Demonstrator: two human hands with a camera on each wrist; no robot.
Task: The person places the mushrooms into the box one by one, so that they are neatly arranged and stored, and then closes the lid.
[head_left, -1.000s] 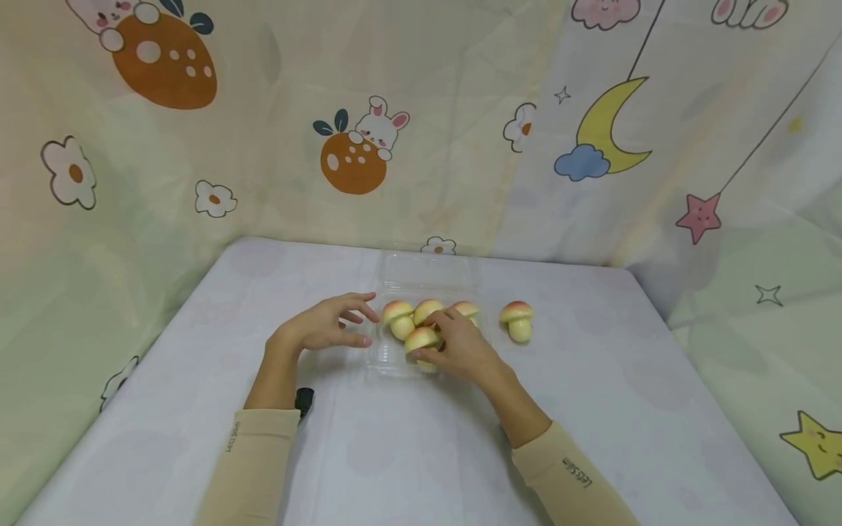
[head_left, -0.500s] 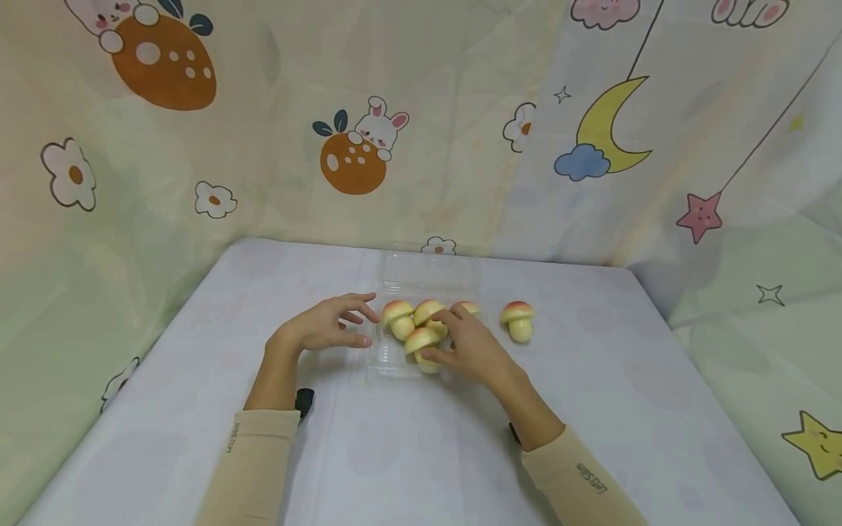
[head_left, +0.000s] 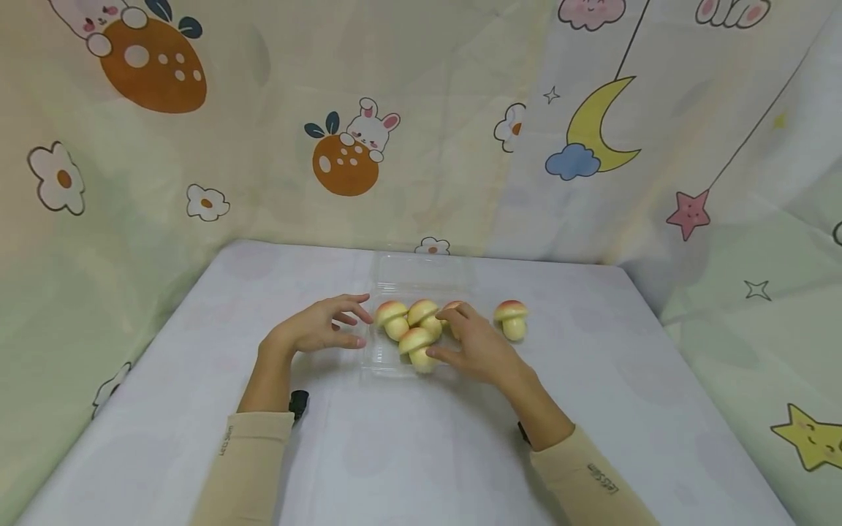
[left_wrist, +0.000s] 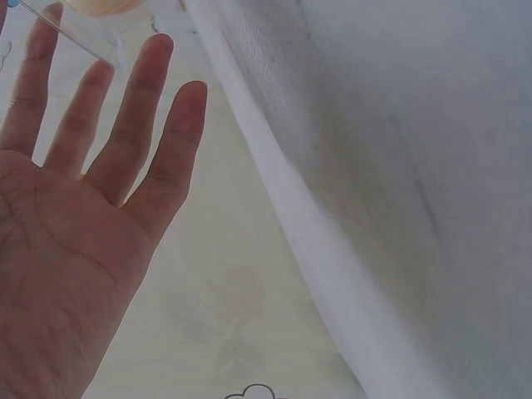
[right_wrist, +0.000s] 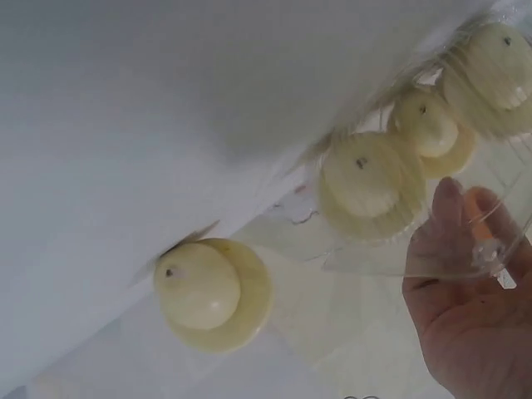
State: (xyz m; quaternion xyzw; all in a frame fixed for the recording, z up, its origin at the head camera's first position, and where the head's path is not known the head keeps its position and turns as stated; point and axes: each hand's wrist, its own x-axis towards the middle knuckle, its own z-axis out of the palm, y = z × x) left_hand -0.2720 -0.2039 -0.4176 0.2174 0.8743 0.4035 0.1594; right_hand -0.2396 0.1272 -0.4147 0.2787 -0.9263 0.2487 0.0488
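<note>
A clear plastic clamshell box (head_left: 376,359) lies with its lid (head_left: 421,270) folded back. Several model mushrooms with yellow stems and reddish caps sit in it; the front mushroom (head_left: 416,342) leans in the middle. By the box's left wall, my left hand (head_left: 316,326) hovers with fingers spread, holding nothing; its palm also faces the left wrist view. My right hand (head_left: 485,352) is over the box's right side, thumb close to the front mushroom's stem, fingers partly hiding the right-hand mushroom (head_left: 451,305). Whether it touches either is unclear; its fingers look loose, gripping nothing.
A single mushroom (head_left: 511,320) stands on the white-covered table (head_left: 395,453), right of the box. Behind the table hangs a cartoon-printed cloth (head_left: 434,168). A small black device (head_left: 299,404) shows beside my left wrist.
My right hand has let go of the front mushroom and drawn back slightly right, uncovering more of it. My left hand holds its place by the box. The head view has shifted a little.
</note>
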